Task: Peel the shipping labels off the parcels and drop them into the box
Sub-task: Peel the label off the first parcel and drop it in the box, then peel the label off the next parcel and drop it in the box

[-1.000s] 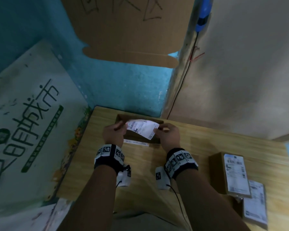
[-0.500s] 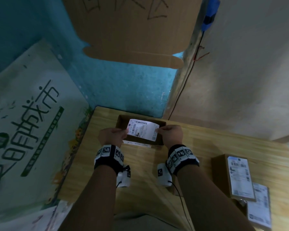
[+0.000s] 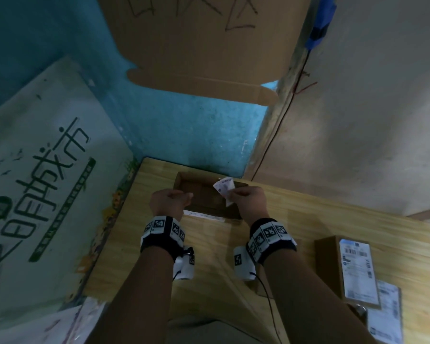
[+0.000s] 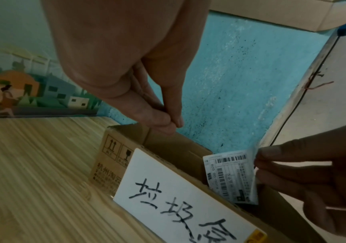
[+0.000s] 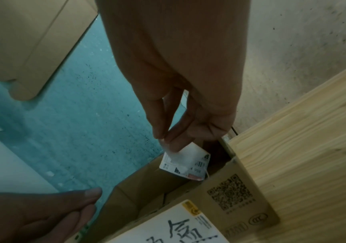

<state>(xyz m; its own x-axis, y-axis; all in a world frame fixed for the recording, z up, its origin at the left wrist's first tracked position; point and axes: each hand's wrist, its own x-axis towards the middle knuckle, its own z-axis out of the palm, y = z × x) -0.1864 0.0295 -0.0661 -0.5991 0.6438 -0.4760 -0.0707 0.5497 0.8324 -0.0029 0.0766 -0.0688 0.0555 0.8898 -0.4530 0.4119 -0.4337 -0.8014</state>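
Observation:
An open brown cardboard box [image 3: 184, 178] stands at the far side of the wooden table [image 3: 333, 219]. My right hand [image 3: 230, 194] pinches a peeled white shipping label [image 3: 224, 188] by one edge. The label [image 5: 185, 162] hangs crumpled over the box's right end [image 5: 147, 185], partly below the rim [image 4: 188, 144]. My left hand [image 3: 184, 196] hovers over the box's left end. Its thumb and fingers [image 4: 173, 125] are pressed together with nothing between them. Two brown parcels [image 3: 330, 264] with labels [image 3: 358, 269] on them lie at the table's right.
A white card with handwriting [image 4: 178, 197] is stuck on the box's near wall. A blue wall stands right behind the box, and a cardboard sheet [image 3: 196, 45] hangs on it above. A printed board [image 3: 35, 182] leans along the table's left edge.
Both hands held the label stretched flat over the box. My left hand has let go and drawn back left; the label now dangles from my right hand alone, lower into the box.

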